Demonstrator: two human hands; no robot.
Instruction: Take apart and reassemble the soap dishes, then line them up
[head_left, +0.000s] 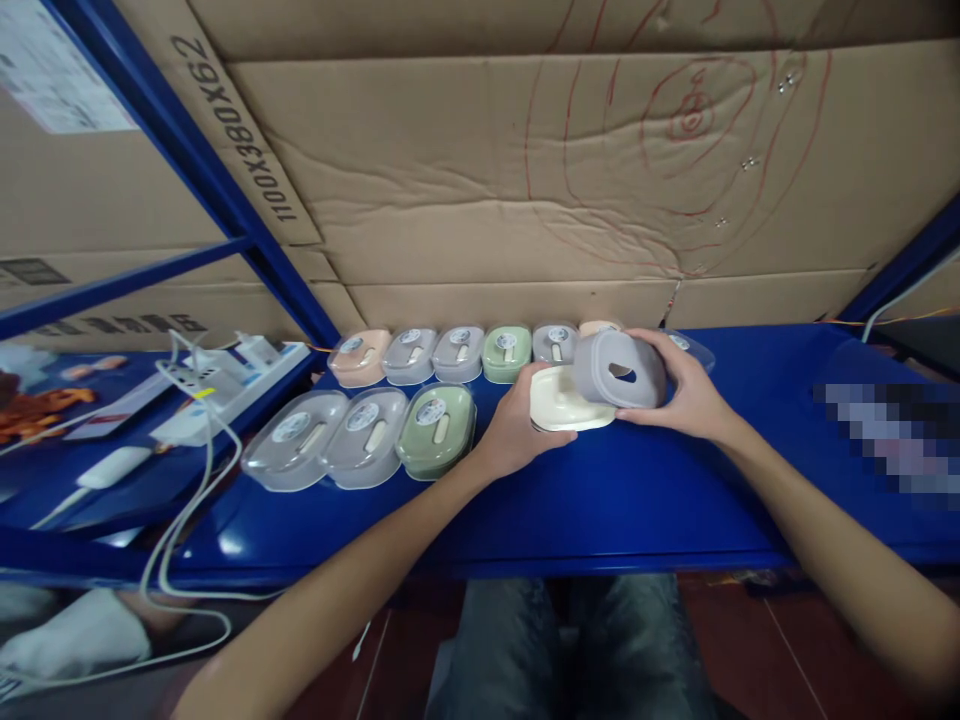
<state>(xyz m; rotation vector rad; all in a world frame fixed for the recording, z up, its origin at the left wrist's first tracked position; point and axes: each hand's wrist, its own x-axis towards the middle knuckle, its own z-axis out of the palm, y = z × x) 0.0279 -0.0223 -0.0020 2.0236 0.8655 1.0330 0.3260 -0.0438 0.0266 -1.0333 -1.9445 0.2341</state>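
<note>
Two hands meet at the desk's [675, 500] centre: the left hand [517, 430] has its grip closed on a cream tray [559, 402], and the right hand [686, 400] clasps a tilted grey box [619, 368] touching it. Both look like light, stiff, smooth moulded plastic with rounded corners, probably slippery, best held by the long sides. Lidded boxes [360, 435] in rows sit toward nine o'clock; a white cable [187, 520] trails farther left.

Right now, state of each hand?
Left hand: closed on the cream tray.
Right hand: closed on the tilted grey container.
</note>
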